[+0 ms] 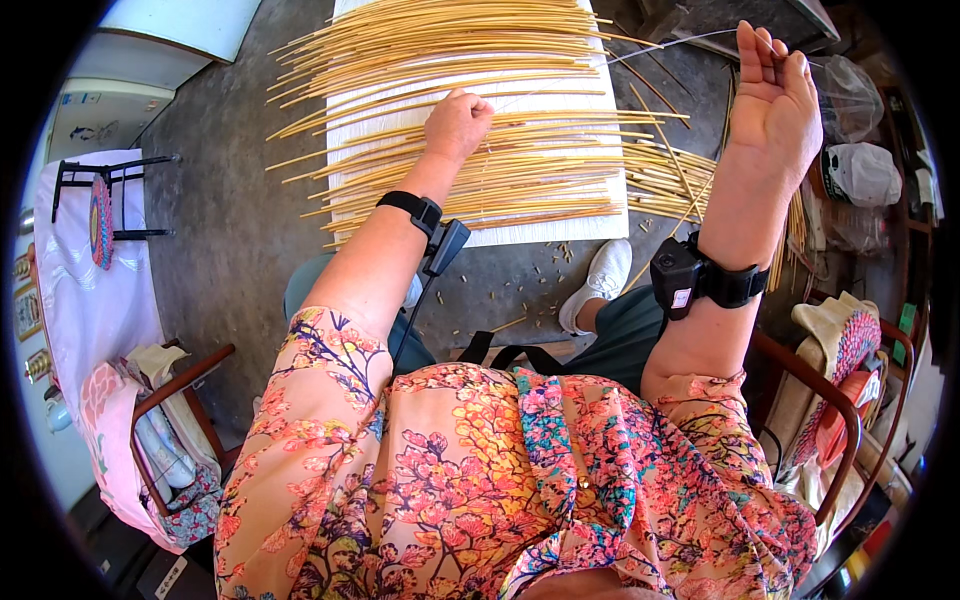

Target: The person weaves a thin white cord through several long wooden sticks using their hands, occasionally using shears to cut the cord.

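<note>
My left hand (459,126) is closed just above a row of thin straw-coloured stalks (525,169), its fingertips at the end of a thin white thread (630,55). That thread runs taut up and right to my right hand (776,109), raised past the board's right side. Its palm faces up, with the thread across the fingers and pinched near the thumb tip. A fine line of stitching crosses the near stalks below my left hand. More loose stalks (457,34) lie at the far end of the white board (551,234) under them.
A stalk bundle (664,176) lies right of the board. Short cut pieces (551,266) litter the concrete floor (217,142) by my white shoe (604,277). Wooden chair arms flank me, and a black metal stand (112,199) is at left. Plastic bags (862,172) sit at right.
</note>
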